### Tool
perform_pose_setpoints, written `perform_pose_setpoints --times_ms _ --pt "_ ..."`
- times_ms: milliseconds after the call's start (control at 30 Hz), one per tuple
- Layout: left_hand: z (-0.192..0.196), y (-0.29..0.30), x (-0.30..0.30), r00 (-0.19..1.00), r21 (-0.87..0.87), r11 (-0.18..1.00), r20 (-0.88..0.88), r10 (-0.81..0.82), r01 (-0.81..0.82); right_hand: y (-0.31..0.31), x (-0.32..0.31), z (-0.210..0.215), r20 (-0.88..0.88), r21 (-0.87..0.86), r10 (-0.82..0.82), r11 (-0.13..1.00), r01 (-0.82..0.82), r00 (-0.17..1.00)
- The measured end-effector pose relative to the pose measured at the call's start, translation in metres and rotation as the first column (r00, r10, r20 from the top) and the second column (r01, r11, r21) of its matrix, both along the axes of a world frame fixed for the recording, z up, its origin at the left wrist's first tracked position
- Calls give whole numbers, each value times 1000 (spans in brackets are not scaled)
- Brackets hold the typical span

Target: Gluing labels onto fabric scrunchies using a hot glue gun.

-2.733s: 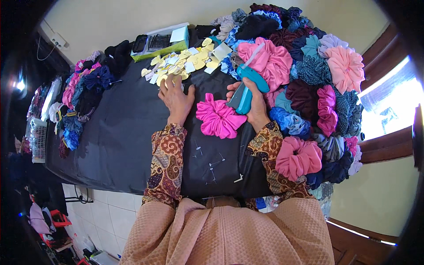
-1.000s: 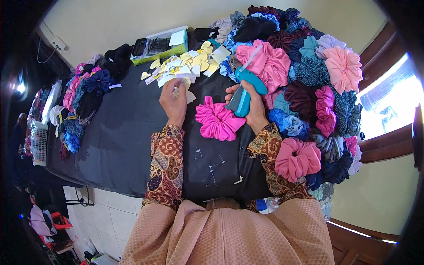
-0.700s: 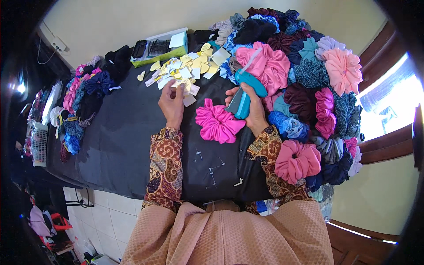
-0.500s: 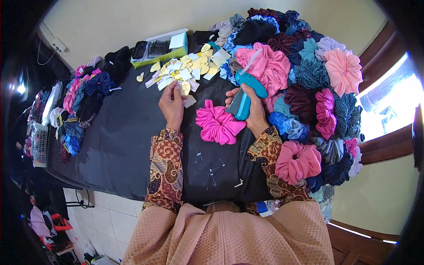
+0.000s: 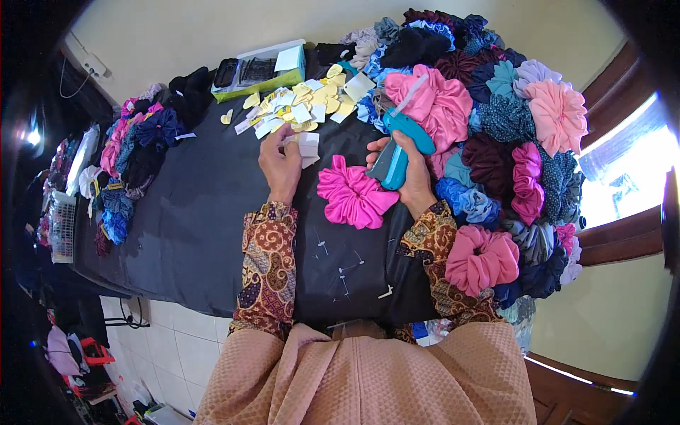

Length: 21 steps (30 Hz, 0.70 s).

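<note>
My left hand (image 5: 281,164) pinches a white card tag (image 5: 307,144) at the near edge of a heap of yellow and white tags (image 5: 312,103). In my right hand (image 5: 413,172) is a teal tagging gun (image 5: 398,151), its nose tilted up and away from me, with the fingers wrapped round its handle. Between the hands a bright pink scrunchie (image 5: 356,193) lies on the black cloth (image 5: 191,219). Several small plastic tag fasteners (image 5: 347,268) are scattered on the cloth nearer to me.
A big pile of scrunchies (image 5: 499,117) in many colours runs along the right side of the table. A smaller pile (image 5: 134,152) sits at the left. Behind the tags stands a green and white box (image 5: 258,74) with dark contents. A wall (image 5: 177,35) rises behind.
My left hand has exchanged a yellow tag at its fingertips for a white one. My right hand keeps the tagging gun in nearly the same place. The view has shifted slightly.
</note>
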State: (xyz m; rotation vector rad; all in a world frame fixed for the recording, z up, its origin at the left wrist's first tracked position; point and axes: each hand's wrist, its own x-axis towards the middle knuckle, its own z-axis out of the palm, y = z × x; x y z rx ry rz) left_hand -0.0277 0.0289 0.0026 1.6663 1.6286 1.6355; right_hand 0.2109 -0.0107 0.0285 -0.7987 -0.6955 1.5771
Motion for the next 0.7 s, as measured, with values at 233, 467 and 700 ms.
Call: perform_pose_setpoints --times_ms 233,467,700 --pt "-1 -4 8 806 51 999 -591 33 -4 1 0 -2 -33 -19 -29 999 28 999" --pt "-5 0 4 785 32 999 -619 14 7 0 -1 -1 -1 -5 -8 1000 8 1000" --pt "2 -4 15 741 70 997 -671 25 30 -1 0 1 -14 4 -12 1000 12 1000"
